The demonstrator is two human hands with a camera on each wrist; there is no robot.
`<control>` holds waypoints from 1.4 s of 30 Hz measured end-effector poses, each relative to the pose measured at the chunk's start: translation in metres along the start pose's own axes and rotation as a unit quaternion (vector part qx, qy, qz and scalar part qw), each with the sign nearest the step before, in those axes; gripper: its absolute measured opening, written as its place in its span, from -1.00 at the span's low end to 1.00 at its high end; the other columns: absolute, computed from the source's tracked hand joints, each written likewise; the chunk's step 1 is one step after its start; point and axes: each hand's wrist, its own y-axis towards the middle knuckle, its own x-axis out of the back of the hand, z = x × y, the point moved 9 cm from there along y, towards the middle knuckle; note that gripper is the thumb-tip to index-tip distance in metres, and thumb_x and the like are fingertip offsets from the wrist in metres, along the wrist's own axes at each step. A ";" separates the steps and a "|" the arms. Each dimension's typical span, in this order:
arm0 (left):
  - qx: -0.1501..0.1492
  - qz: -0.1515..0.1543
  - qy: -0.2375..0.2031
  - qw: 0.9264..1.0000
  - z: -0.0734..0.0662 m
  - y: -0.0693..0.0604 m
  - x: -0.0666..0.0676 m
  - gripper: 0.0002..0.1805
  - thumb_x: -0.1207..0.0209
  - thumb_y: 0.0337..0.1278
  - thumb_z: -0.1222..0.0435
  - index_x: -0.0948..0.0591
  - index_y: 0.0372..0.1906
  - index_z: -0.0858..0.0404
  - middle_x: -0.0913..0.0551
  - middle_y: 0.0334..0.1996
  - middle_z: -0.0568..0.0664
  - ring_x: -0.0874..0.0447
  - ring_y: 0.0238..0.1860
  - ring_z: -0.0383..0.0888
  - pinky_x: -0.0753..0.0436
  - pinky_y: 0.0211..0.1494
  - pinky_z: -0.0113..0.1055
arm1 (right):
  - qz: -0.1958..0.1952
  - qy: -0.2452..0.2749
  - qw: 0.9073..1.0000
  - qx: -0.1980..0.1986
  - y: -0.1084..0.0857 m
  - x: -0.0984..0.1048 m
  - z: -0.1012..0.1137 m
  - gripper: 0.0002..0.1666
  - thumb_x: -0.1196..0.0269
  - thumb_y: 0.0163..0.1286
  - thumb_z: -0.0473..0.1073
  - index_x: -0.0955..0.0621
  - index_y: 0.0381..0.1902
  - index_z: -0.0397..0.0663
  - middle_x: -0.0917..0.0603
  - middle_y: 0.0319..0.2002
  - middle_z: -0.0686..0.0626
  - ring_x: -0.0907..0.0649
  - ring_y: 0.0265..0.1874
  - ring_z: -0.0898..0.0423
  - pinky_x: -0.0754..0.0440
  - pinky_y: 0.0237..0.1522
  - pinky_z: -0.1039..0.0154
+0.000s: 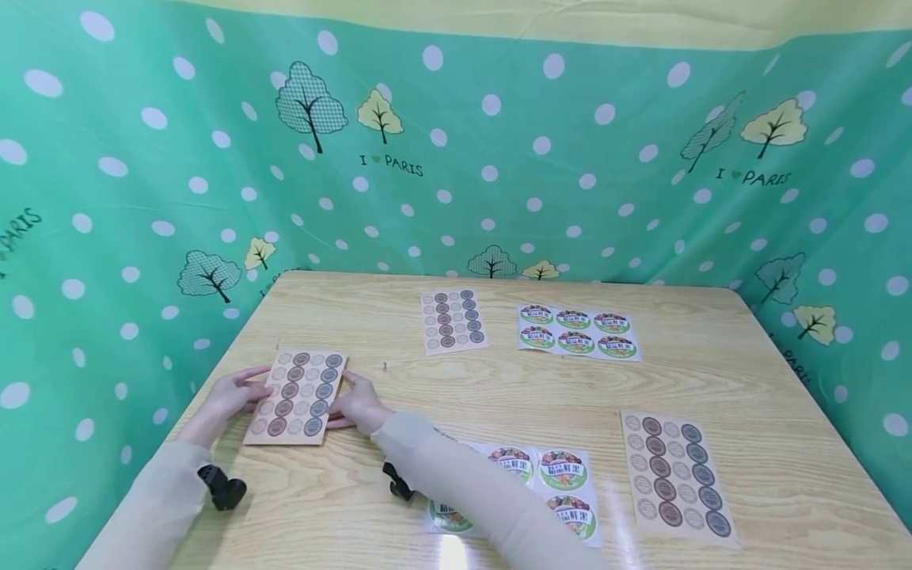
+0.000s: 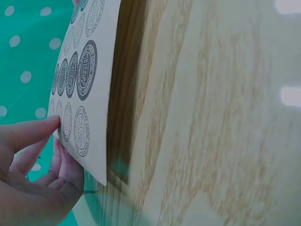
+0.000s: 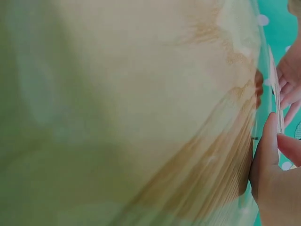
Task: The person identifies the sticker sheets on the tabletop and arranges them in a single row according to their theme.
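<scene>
A tan sheet of round stickers [image 1: 295,400], with alternating pale, brown and dark grey columns, is held between both hands at the table's left. My left hand [image 1: 229,398] pinches its left edge; the left wrist view shows the thumb on the printed face and the other fingers [image 2: 70,174] behind. On the opposite edge, my right hand [image 1: 359,404] grips the sheet, which appears almost edge-on in the right wrist view beside that hand [image 3: 277,181]. The sheet's near edge stands a little off the wood, with a shadow under it.
Another tan sticker sheet [image 1: 453,321] lies at the back, beside a white sheet of fruit labels [image 1: 579,332]. A second fruit label sheet [image 1: 567,480] is partly under the right sleeve [image 1: 463,483]. One more tan sheet [image 1: 677,479] lies at right. A green dotted curtain [image 1: 499,158] surrounds the table.
</scene>
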 end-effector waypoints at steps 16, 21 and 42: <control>0.003 -0.002 0.007 1.000 0.000 0.005 0.001 -0.33 -0.11 0.06 0.37 -0.11 0.26 0.45 -0.59 -0.47 -0.21 -0.53 -0.48 -0.38 -0.57 -0.38 -0.47 | -0.024 -0.061 0.998 0.020 0.004 0.000 0.003 -0.16 -0.10 -0.03 -0.66 -0.27 0.25 -0.14 -0.61 -0.55 -0.32 -0.65 -0.49 -0.18 -0.64 -0.45 0.13; 0.005 -0.006 0.010 1.000 0.001 0.006 0.001 -0.33 -0.12 0.04 0.37 -0.13 0.25 0.45 -0.59 -0.48 -0.19 -0.53 -0.49 -0.37 -0.57 -0.39 -0.47 | -0.024 -0.060 0.998 0.021 0.004 -0.001 0.003 -0.17 -0.10 -0.03 -0.66 -0.26 0.24 -0.16 -0.61 -0.54 -0.32 -0.64 -0.47 -0.20 -0.64 -0.46 0.13; -0.007 -0.028 0.052 0.998 0.001 0.008 0.002 -0.38 -0.09 0.04 0.42 -0.17 0.22 0.50 -0.63 -0.42 -0.02 -0.50 -0.50 -0.36 -0.54 -0.46 -0.48 | -0.041 -0.080 0.995 0.033 0.002 0.001 0.004 -0.22 -0.15 -0.07 -0.63 -0.34 0.18 -0.22 -0.60 -0.63 -0.22 -0.65 -0.55 -0.14 -0.63 -0.59 0.25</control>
